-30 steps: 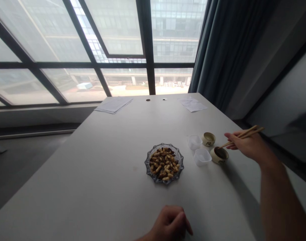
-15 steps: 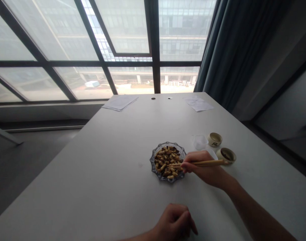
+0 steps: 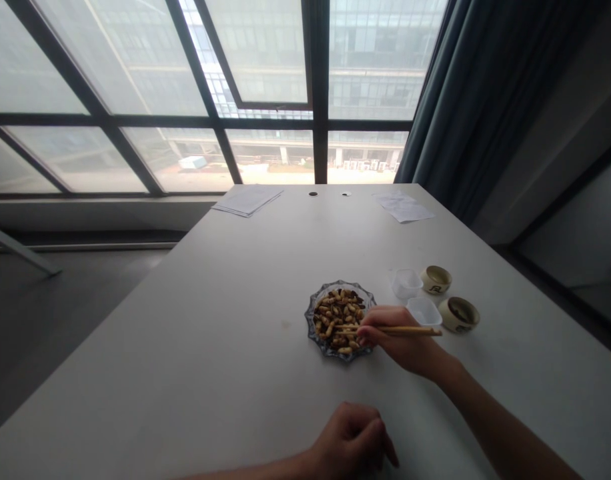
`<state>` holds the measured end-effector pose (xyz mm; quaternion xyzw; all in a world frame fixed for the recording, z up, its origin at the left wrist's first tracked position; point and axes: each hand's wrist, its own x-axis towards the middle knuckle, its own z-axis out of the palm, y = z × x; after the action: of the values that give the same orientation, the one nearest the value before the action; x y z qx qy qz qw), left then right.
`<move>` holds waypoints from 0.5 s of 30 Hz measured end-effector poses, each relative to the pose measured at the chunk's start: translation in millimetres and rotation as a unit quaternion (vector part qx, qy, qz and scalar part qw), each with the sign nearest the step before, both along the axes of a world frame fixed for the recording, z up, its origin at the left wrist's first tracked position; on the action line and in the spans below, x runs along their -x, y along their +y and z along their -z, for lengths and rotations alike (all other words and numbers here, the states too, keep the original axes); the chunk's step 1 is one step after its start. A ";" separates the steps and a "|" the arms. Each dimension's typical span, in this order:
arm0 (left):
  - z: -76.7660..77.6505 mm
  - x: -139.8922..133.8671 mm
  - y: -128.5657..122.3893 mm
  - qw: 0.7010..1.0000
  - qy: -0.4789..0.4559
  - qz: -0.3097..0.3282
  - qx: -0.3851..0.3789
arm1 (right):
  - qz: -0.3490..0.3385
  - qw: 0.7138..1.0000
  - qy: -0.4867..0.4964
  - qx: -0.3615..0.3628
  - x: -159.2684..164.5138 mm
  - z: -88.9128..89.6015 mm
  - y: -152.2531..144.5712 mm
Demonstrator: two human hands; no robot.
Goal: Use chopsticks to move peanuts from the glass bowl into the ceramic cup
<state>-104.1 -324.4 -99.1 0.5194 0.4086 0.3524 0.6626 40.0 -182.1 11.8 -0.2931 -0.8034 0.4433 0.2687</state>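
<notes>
**Two wooden chopsticks reach into the nut dish**

Two thin wooden chopsticks (image 3: 395, 329) lie level in the right hand (image 3: 398, 337), which grips them between fingers and thumb at the near right edge of the scalloped clear glass dish of brown and tan nuts (image 3: 341, 320). Their tips sit among the nuts in the dish's right half; whether they pinch one is too small to tell. A second ago this hand was far to the right, with the chopstick tips in the dark-filled cream ceramic cup (image 3: 458, 314); half a second ago it had already crossed to the dish, and since then it has barely shifted.

The left hand (image 3: 353, 443) rests on the pale grey counter (image 3: 225, 347) near the bottom edge, loosely curled with nothing in it, much as in both earlier frames.

Just right of the dish stand two small clear plastic tubs (image 3: 415, 297), with the right hand close in front of the nearer one. Beyond them sits a second cream ceramic cup (image 3: 435, 279). The view has drifted slightly, so everything sits a little further right than before. At the counter's far edge lie a stack of white papers (image 3: 248, 199) and a loose white sheet (image 3: 403, 208).
</notes>
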 end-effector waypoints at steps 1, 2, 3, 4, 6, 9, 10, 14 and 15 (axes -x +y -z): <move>0.0 0.0 0.0 1.000 -0.001 0.000 -0.002 | 0.003 1.000 -0.002 -0.003 0.2 0.0 0.1; -0.1 0.0 -0.1 1.000 -0.002 0.000 -0.002 | 0.005 1.000 -0.004 -0.006 0.3 0.3 0.1; -0.5 -0.1 -0.1 1.000 -0.003 -0.001 0.000 | 0.006 1.000 -0.006 -0.007 0.6 0.8 0.1; -1.1 -0.1 -0.1 1.000 -0.003 -0.001 0.003 | 0.008 1.000 -0.009 -0.006 0.8 1.6 0.0; -2.9 -0.2 0.0 1.000 -0.003 -0.002 0.008 | 0.011 1.000 -0.016 -0.003 1.4 3.8 -0.3; -5.8 -0.3 0.4 1.000 -0.004 -0.004 0.011 | 0.025 0.999 -0.023 0.007 1.2 5.8 -0.7; -6.4 -0.4 0.5 1.000 -0.006 -0.004 0.009 | 0.030 0.999 -0.023 0.011 0.3 5.4 -0.6; -7.8 -0.9 0.2 1.000 -0.012 -0.009 0.013 | 0.051 0.998 -0.019 0.026 -8.6 -5.0 1.8; -7.9 -0.9 0.0 1.000 -0.009 -0.011 0.013 | 0.058 0.998 -0.019 0.034 -11.7 -9.0 2.6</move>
<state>-103.2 -324.3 -91.2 0.5029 0.4126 0.3589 0.6693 51.7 -179.4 20.8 -0.3563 -0.7745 0.4481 0.2690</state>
